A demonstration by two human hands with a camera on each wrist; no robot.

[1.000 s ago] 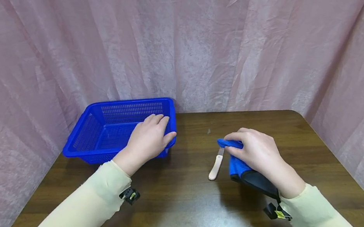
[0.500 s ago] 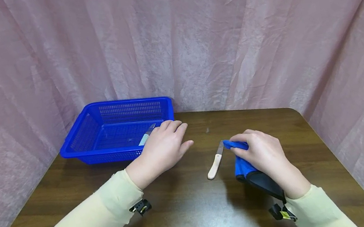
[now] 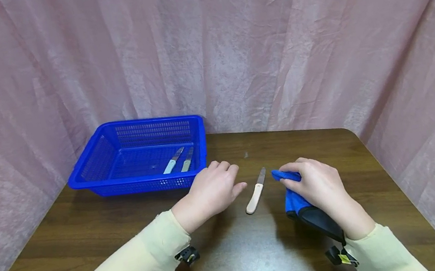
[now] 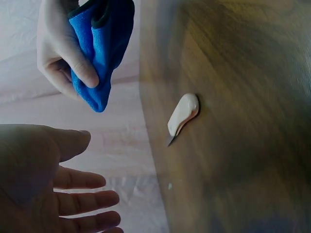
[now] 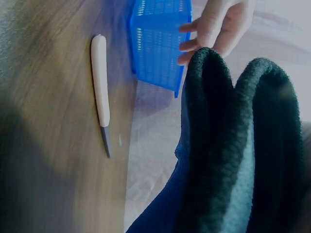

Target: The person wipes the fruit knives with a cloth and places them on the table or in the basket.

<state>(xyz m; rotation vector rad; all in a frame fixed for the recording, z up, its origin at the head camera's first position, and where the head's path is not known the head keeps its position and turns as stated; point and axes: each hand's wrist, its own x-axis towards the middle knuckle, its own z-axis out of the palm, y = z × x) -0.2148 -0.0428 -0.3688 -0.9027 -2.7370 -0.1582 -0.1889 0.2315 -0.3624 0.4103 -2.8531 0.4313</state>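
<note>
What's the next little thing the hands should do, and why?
Probably the left hand should reach over and pinch the knife on the table by its pale handle. That hand holds nothing and is near it, the right hand holds a blue cloth, and two other knives already lie in the blue basket.

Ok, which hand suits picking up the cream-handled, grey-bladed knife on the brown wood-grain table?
Probably the left hand: it is empty and near the knife, while the right hand pinches a folded blue black-edged cloth.
</note>
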